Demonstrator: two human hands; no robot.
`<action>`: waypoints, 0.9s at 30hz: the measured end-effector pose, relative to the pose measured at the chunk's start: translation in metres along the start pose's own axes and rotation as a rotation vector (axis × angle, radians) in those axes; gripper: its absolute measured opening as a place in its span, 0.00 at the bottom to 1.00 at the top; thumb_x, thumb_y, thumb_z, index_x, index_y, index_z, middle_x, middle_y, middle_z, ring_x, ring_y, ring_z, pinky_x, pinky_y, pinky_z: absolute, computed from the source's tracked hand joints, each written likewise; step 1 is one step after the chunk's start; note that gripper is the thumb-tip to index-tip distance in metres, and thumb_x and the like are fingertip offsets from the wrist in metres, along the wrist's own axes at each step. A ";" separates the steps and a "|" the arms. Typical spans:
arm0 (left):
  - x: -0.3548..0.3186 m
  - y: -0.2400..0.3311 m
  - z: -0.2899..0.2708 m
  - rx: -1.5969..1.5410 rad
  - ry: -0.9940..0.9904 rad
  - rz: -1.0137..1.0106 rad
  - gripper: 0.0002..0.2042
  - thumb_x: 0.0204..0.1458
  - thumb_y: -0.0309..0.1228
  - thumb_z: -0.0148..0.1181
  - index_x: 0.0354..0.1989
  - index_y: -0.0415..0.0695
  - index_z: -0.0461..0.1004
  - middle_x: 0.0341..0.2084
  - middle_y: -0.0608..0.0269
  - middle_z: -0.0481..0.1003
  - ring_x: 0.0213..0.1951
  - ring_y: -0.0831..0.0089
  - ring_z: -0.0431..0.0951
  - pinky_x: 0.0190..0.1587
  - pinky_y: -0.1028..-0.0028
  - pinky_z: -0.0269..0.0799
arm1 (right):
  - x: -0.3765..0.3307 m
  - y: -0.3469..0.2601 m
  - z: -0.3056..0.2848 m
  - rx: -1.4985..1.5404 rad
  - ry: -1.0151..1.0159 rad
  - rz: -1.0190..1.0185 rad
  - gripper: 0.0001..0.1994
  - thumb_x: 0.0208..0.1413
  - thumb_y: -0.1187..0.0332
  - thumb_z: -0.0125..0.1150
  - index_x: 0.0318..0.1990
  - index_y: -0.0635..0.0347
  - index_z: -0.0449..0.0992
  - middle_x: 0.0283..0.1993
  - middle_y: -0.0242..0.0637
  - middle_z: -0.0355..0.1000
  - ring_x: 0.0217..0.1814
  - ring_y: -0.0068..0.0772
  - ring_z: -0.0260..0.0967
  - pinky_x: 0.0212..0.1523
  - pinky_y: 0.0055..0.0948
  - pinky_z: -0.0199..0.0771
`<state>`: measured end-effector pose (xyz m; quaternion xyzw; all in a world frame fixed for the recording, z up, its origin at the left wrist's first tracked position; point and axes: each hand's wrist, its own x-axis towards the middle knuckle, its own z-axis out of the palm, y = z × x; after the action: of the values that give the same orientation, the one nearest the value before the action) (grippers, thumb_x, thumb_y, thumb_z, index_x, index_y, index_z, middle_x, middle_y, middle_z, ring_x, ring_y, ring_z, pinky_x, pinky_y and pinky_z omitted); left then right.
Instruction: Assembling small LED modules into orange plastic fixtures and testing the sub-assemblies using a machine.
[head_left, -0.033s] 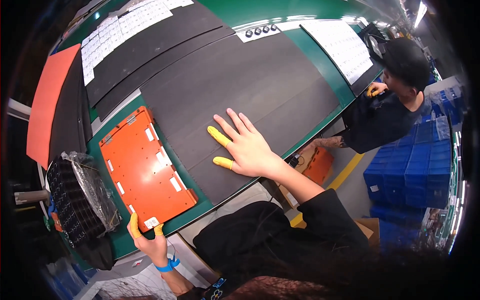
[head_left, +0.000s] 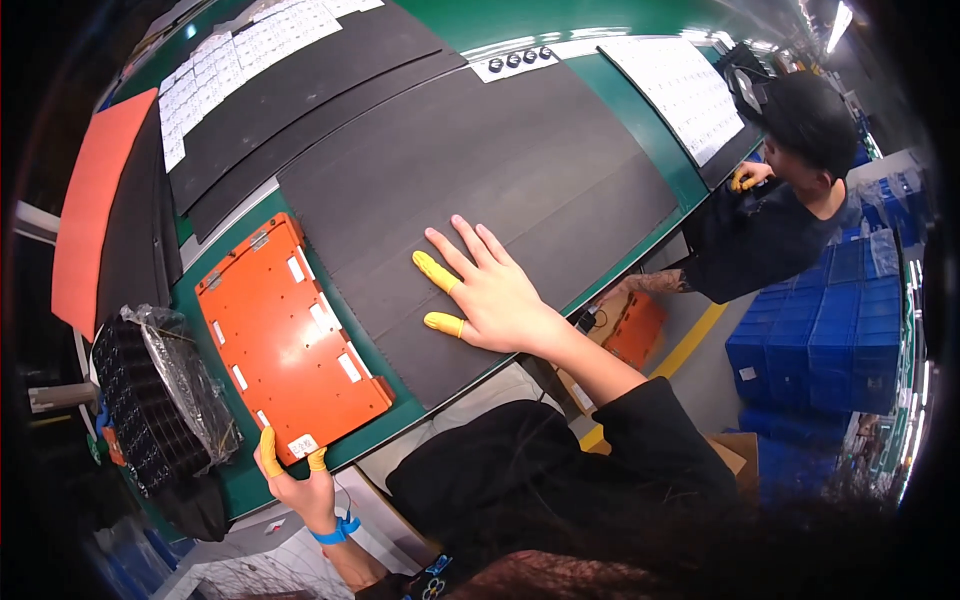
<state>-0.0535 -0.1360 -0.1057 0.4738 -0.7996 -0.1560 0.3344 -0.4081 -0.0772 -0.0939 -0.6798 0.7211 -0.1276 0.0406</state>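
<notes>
My right hand lies palm down on the black mat, its fingers spread and nothing held. Yellow finger cots cover its thumb and index finger. At the lower left, my left hand grips the near corner of an orange plate, two yellow-tipped fingers on either side of that corner. A blue band circles my left wrist. The plate lies on the green table, left of the mat. It carries white rectangular pads along both long sides, small holes, metal hinge-like pieces at its far end and a white label near my hand.
Black trays partly in clear plastic stand left of the plate. Beyond lie an orange sheet, white printed sheets and a strip with several black rings. A co-worker is at the right, near blue bins.
</notes>
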 end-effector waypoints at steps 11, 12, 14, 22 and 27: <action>0.013 0.001 0.008 -0.052 -0.043 -0.066 0.31 0.42 0.28 0.73 0.56 0.37 0.67 0.47 0.50 0.70 0.48 0.54 0.72 0.54 0.66 0.67 | -0.002 -0.003 -0.001 0.002 -0.014 0.037 0.32 0.59 0.46 0.50 0.65 0.58 0.63 0.74 0.46 0.44 0.76 0.58 0.35 0.73 0.52 0.36; 0.017 0.002 0.009 -0.071 -0.065 -0.062 0.30 0.43 0.27 0.72 0.56 0.37 0.67 0.47 0.50 0.70 0.48 0.53 0.72 0.53 0.66 0.67 | -0.002 -0.002 -0.001 0.006 -0.016 0.031 0.32 0.59 0.46 0.50 0.65 0.58 0.63 0.74 0.46 0.44 0.76 0.58 0.35 0.73 0.52 0.36; 0.023 0.004 0.008 -0.114 -0.116 -0.070 0.29 0.45 0.26 0.71 0.56 0.36 0.67 0.47 0.49 0.70 0.47 0.53 0.73 0.53 0.65 0.67 | -0.002 0.000 -0.001 -0.037 -0.023 0.036 0.33 0.60 0.46 0.49 0.65 0.59 0.63 0.75 0.46 0.44 0.77 0.58 0.34 0.73 0.52 0.35; 0.025 -0.007 0.010 -0.128 -0.123 -0.026 0.28 0.46 0.24 0.68 0.58 0.37 0.66 0.48 0.49 0.71 0.49 0.52 0.72 0.55 0.65 0.65 | -0.003 0.008 0.000 -0.077 0.009 0.029 0.33 0.60 0.44 0.48 0.66 0.57 0.62 0.74 0.46 0.46 0.77 0.56 0.36 0.74 0.51 0.35; 0.033 -0.001 0.009 -0.167 -0.121 0.018 0.27 0.48 0.19 0.63 0.60 0.37 0.65 0.49 0.48 0.70 0.49 0.52 0.72 0.55 0.66 0.65 | -0.005 0.011 0.000 -0.130 0.024 0.033 0.33 0.61 0.43 0.45 0.67 0.55 0.60 0.74 0.46 0.46 0.77 0.57 0.36 0.74 0.50 0.35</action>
<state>-0.0698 -0.1655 -0.0999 0.4268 -0.8067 -0.2475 0.3252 -0.4180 -0.0716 -0.0971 -0.6674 0.7394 -0.0879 -0.0101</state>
